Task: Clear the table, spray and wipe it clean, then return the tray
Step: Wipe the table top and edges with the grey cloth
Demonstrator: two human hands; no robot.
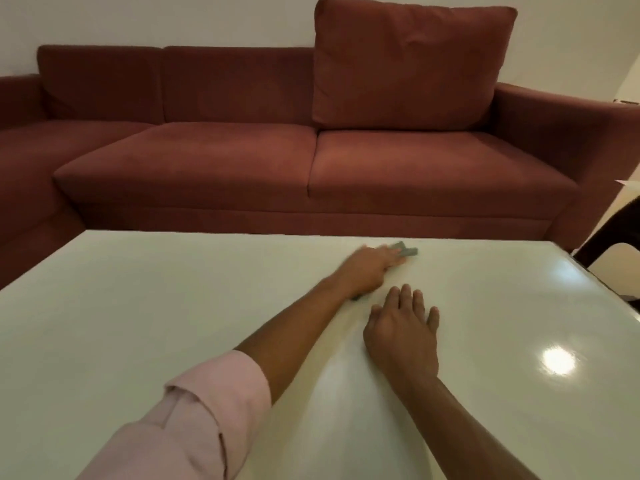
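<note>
Nearest the viewer, the rolled pale pink shirt sleeve (194, 407) covers the left forearm, which reaches across the glossy off-white rectangular table (138, 323); the right hand (401, 327) lies flat, fingers straight and spread, palm down on the tabletop as a brace, holding nothing; beyond it the left hand (370, 271) presses a small grey wiping cloth (405, 250) against the surface near the far edge, the fingers blurred, so whether they curl round the cloth or only press it cannot be told; judged stage: wiping, table already cleared. Risks, as judgement: the cloth, so near the far edge, could be pushed over it; the bracing palm could mark the gloss and leave its own patch unwiped; the bright lamp reflection (557, 360) could mask streaks. Containers: none in view; neither tray nor spray bottle appears. Farthest, the dark red fabric sofa (311, 161) carries one loose red back cushion (408, 64).
</note>
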